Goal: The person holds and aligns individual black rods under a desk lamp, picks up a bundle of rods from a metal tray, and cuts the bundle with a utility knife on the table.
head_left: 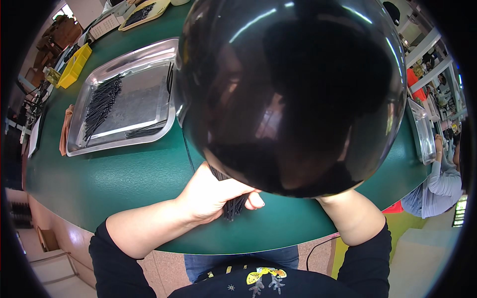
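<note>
My left hand (211, 196) is closed round a bundle of thin black wires (234, 208), whose lower ends hang out below my fingers. A large glossy black dome (293, 109), like a lamp shade, fills the middle of the view above the table. It covers the upper part of the bundle. My right hand (334, 197) reaches under the dome's lower right edge; only the wrist side shows, and its fingers are hidden, so what it holds or touches cannot be seen.
Left of the dome, a shallow metal tray (144, 146) holds more thin black wires (102, 107) in separate heaps. A yellow bin (74, 66) stands farther left on the green table (134, 174). Another tray (421, 131) and a co-worker's sleeve (443, 180) are at the right.
</note>
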Available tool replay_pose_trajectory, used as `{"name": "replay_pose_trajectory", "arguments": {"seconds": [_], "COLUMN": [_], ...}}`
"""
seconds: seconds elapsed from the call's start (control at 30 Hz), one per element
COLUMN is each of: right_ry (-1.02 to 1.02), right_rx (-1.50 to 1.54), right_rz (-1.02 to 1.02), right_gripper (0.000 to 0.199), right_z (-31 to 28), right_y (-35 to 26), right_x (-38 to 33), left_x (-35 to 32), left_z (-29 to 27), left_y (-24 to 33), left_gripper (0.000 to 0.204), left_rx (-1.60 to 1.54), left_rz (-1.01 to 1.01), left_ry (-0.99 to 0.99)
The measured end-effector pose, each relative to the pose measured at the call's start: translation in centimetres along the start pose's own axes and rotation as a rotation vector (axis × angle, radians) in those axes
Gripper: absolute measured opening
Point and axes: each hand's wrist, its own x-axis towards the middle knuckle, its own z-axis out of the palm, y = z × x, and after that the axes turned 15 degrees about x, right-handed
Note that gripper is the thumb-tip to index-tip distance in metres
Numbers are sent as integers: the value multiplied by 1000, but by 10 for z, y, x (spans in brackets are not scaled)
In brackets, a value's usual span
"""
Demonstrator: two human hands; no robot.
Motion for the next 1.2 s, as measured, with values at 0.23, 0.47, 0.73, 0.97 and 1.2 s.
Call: {"name": "replay_pose_trajectory", "arguments": {"seconds": [0.23, 0.47, 0.73, 0.97, 1.2], "right_ry": [-283, -185, -17, -203, -93], "right_rx": [-590, -929, -592, -343, -411], "right_rz": [-396, -619, -650, -260, -342], "right_gripper": [5, 5, 5, 11, 14], "right_z": [19, 21, 43, 17, 24], "right_y": [-19, -22, -9, -14, -9], "right_x": [4, 4, 6, 2, 1], "left_x": [0, 0, 1, 1, 1], "left_z": [-2, -1, 1, 2, 1], "left_y": [-6, -6, -3, 0, -3], "left_gripper": [11, 10, 10, 11, 10], "left_rx": [296, 337, 295, 290, 260], "left_rz": [74, 81, 56, 85, 70], "left_ry": [111, 192, 203, 192, 193]}}
